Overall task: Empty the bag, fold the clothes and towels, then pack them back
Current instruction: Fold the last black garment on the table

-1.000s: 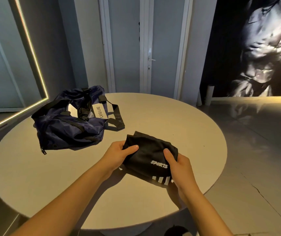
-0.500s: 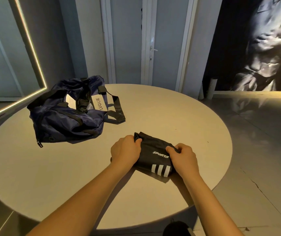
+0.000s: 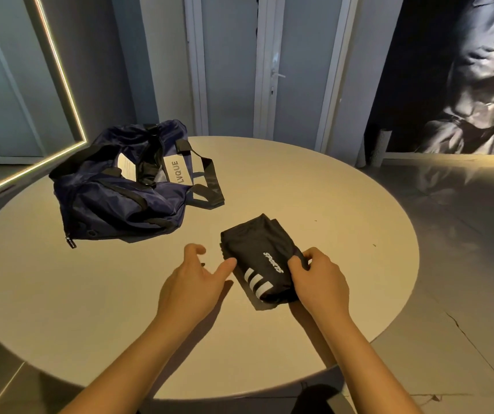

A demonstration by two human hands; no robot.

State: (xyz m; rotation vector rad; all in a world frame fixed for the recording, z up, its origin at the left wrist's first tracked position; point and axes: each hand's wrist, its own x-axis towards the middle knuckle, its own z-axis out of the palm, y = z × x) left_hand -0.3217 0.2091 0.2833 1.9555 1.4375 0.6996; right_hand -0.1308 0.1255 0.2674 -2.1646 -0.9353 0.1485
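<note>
A folded black garment (image 3: pixel 259 258) with three white stripes and the word SPORTS lies on the round table (image 3: pixel 344 222), near its front middle. My right hand (image 3: pixel 317 279) pinches the garment's right edge with thumb and fingers. My left hand (image 3: pixel 194 279) hovers just left of the garment, fingers relaxed and spread, thumb tip near its left edge, holding nothing. A dark blue duffel bag (image 3: pixel 114 198) with black straps and a white LVQUE label sits slumped at the table's back left, its top open.
The bag's black strap (image 3: pixel 209 186) loops onto the table between bag and garment. Behind the table stand white doors (image 3: pixel 269 64), a lit mirror frame (image 3: pixel 57 70) at left and a dark mural (image 3: pixel 464 73) at right. Tiled floor (image 3: pixel 464 249) lies to the right.
My left hand has let go of the garment and drawn back to its left, fingers opening. The garment now lies turned on the table, held only at its right edge.
</note>
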